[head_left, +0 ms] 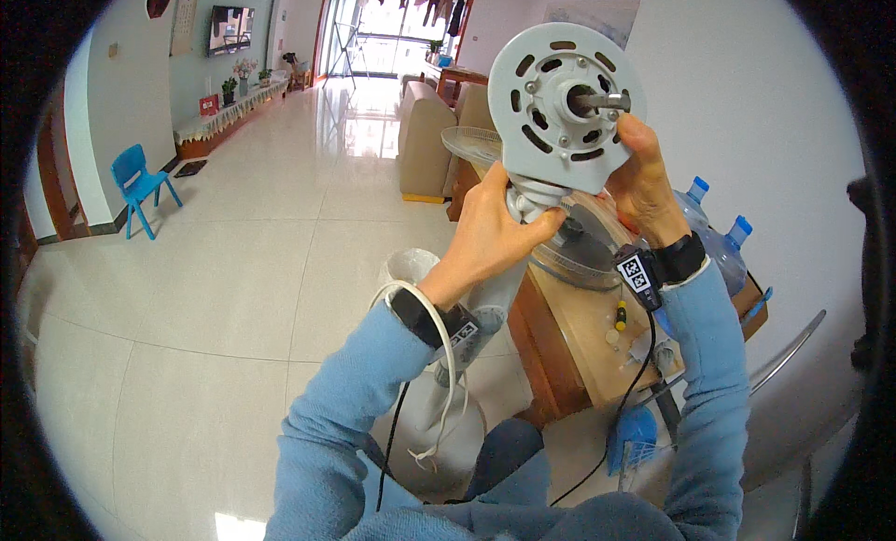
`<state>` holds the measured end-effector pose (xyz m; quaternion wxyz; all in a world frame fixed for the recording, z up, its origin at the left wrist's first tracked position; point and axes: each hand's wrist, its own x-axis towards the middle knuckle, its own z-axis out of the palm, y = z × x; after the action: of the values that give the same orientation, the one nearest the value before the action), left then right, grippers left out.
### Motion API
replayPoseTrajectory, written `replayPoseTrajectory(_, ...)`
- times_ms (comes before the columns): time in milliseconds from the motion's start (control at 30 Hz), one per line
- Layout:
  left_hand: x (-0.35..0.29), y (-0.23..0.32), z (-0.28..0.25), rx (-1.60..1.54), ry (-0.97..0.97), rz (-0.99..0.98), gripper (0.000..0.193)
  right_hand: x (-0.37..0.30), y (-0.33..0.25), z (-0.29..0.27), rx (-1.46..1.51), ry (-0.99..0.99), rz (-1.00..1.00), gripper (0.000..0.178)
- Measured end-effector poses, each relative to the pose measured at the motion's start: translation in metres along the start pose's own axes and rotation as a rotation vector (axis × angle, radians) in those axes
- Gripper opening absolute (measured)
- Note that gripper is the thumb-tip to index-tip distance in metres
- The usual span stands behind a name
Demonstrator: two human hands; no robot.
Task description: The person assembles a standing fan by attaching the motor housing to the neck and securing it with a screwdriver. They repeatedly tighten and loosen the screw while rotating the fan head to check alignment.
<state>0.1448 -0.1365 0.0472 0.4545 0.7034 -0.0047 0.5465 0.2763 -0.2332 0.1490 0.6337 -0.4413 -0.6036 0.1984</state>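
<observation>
In front of me is the pale grey motor head (551, 144) of a standing fan, with a slotted round face and a bare metal shaft (607, 102). My left hand (497, 228) is wrapped round the neck (534, 197) just below it, thumb across the front. My right hand (644, 182) grips the right side of the housing, thumb near the shaft; its other fingers are partly hidden behind it. The fan's pole (497, 294) runs down to a round base (439, 438) on the floor. A white cord (452, 354) loops over my left wrist.
A wooden table (583, 350) at the right carries a fan grille (571, 272) and a yellow-black screwdriver (621, 315). Large water jugs (733, 247) stand by the wall. Beneath is a blue dustpan-like thing (633, 438). A blue chair (145, 188) and beige sofa (425, 140) stand farther off.
</observation>
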Motion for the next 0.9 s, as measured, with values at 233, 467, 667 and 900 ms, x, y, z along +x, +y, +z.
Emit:
replayPoseTrajectory(233,-0.003,0.0,0.0,-0.115,0.003,-0.066,0.058,-0.012,-0.021,0.014,-0.155,-0.014,0.042,0.064)
replayPoseTrajectory(467,-0.001,0.0,0.003,-0.205,-0.01,-0.072,0.055,-0.018,-0.025,0.019,0.014,0.068,0.161,0.062)
replayPoseTrajectory(667,0.0,-0.003,0.005,-0.183,0.009,0.003,0.054,-0.01,-0.007,0.009,0.172,0.084,0.076,0.051)
replayPoseTrajectory(900,-0.003,-0.012,0.0,-0.181,-0.008,0.008,0.056,-0.016,-0.02,0.013,0.013,-0.007,0.108,0.058)
